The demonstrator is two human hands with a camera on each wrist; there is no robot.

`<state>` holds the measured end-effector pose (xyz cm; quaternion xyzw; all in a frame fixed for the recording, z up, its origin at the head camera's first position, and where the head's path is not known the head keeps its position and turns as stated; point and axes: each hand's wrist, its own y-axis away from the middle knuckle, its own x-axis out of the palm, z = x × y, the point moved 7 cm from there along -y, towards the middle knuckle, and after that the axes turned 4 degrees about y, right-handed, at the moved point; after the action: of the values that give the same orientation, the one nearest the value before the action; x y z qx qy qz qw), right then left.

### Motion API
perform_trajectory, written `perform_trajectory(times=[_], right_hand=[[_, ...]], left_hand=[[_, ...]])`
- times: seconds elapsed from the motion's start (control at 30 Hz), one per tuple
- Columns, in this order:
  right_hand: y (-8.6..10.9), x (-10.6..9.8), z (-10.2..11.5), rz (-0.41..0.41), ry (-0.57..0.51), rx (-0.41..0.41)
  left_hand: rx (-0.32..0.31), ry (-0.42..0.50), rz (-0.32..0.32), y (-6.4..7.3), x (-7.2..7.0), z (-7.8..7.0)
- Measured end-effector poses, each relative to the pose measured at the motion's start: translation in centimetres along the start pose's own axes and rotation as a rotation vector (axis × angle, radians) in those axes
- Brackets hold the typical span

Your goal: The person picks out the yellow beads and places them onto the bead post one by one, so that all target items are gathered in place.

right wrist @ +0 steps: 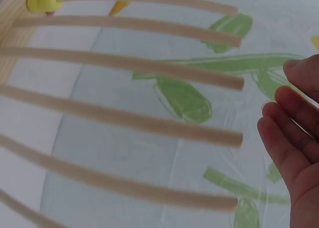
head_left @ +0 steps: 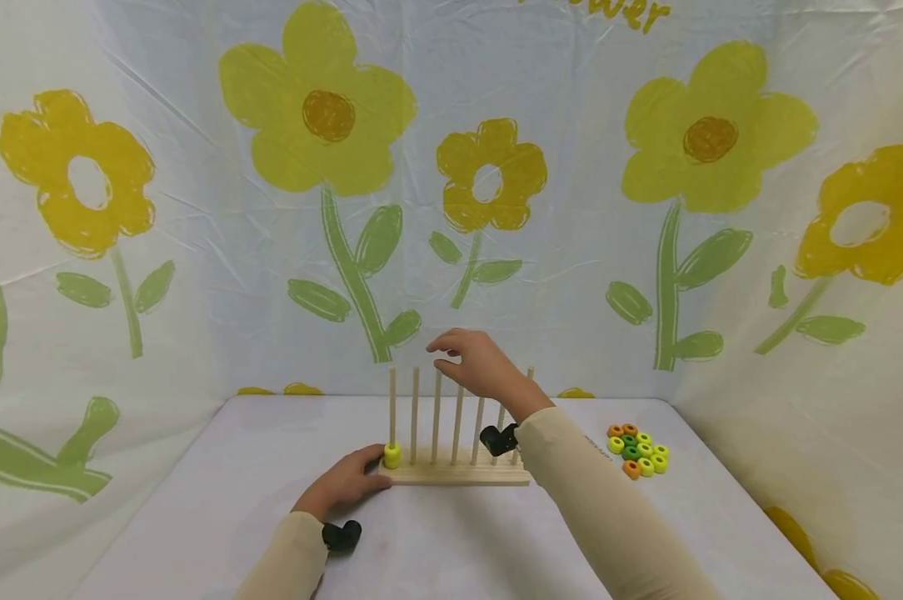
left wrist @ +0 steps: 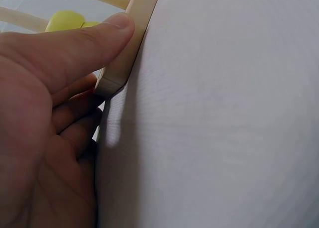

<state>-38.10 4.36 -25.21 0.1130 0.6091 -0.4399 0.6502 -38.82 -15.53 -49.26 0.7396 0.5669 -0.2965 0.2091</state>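
1. Nearest in, the left grip [head_left: 346,485] is on duty: it grasps the left end of the wooden base [head_left: 455,475], thumb over the near edge, other fingers bent behind the end. Looks like a steadying hold.
2. On to the base itself, resting flat on the bench [head_left: 436,550] and running left to right, its row of pegs upright. And there's the score: what look like two yellow beads [head_left: 391,457] sit low on the leftmost peg [head_left: 392,400], right down by the base.
3. The other pegs [head_left: 415,417], out to the right, show no beads wherever they can be seen; the feet of the rightmost ones are partly masked by the right sleeve [head_left: 609,508] and the black wrist mount [head_left: 500,439]. Early days, I'd judge: one peg begun, the rest to fill.
4. Off to the right, plenty in reserve! Loose beads [head_left: 645,448] in orange, green and yellow lie bunched together on the bench, well apart from the base, all apparently left to place.
5. Up above, the right grip [head_left: 481,367] hangs over the peg tops, reaching in from the right and pointing left. It's released: fingers gently bent, thumb apart, no bead in sight and no peg touched.
6. Farthest back, the flowered cloth [head_left: 564,333] closes off the scene.
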Motion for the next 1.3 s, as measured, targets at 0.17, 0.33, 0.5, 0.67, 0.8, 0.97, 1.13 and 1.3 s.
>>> perform_trajectory(times=[0.17,0.33,0.5,0.67,0.8,0.97,1.13,1.3], right_hand=[[1.5,-1.4,-1.5,-0.042,0.005,0.017],[3.0,-2.2,-3.0,-0.053,0.016,0.03],[4.4,-3.0,-4.9,-0.057,0.018,0.065],[5.8,-3.3,-7.4,-0.051,0.033,0.112],[7.4,-3.2,-9.5,-0.053,0.041,0.152],[9.1,-2.7,-11.8,-0.06,-0.001,0.186],[10.7,-2.0,-13.8,-0.034,-0.02,0.265],[12.1,-1.5,-15.6,-0.014,-0.023,0.318]], left_hand=[[-0.009,-0.012,-0.01,0.0,0.0,0.2],[-0.023,0.007,-0.005,0.3,0.0,0.3],[-0.011,-0.006,-0.008,0.2,0.1,0.4],[0.016,-0.034,-0.023,-0.2,0.0,0.4],[-0.001,-0.018,-0.017,-0.4,0.0,0.4],[-0.02,-0.014,-0.008,-0.3,0.0,0.3],[-0.025,-0.021,-0.001,-0.1,0.1,0.2],[-0.015,-0.017,-0.003,0.0,0.2,-0.1]])
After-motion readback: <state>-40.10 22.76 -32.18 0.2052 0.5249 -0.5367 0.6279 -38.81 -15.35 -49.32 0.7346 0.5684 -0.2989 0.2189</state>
